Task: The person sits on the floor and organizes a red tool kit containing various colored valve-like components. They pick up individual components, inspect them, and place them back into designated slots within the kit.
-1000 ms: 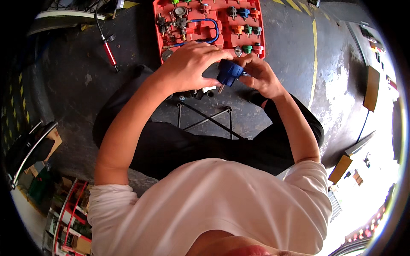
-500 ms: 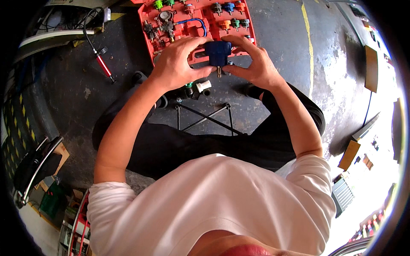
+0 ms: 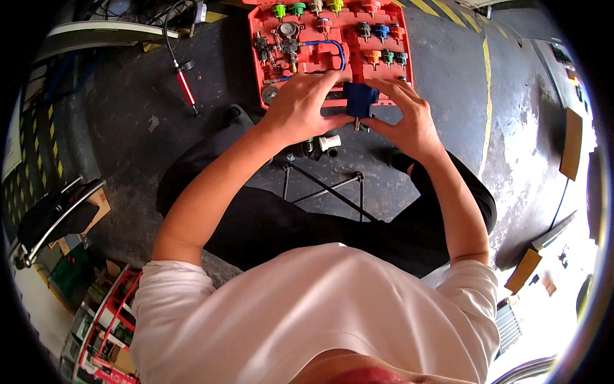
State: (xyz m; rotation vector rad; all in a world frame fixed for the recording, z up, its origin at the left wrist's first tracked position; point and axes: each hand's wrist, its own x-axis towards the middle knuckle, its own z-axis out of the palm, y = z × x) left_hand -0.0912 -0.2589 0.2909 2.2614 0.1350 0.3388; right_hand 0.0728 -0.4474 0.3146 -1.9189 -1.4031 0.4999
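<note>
Between my two hands is a dark blue adapter cap (image 3: 360,100) with a short metal stem (image 3: 357,123) pointing down toward me. My left hand (image 3: 300,107) pinches its left side with thumb and fingers. On the other side, my right hand (image 3: 404,116) grips it by the fingertips. Just beyond lies an open red case (image 3: 352,40) of moulded slots. It holds several coloured caps, a round gauge (image 3: 288,29) with brass fittings, and a blue hose (image 3: 343,56). My hands hide part of the case's near edge.
A red hand pump (image 3: 185,86) with a black hose lies on the floor to the left. Below my hands are a white pipe fitting (image 3: 329,142) and dark parts. Black crossed bars (image 3: 332,191) stand between my legs. A red-framed rack (image 3: 105,313) is at lower left.
The view has shifted, so the case, pump and hands all appear further right and lower. Both hands still hold the blue adapter cap, which looks slightly turned.
</note>
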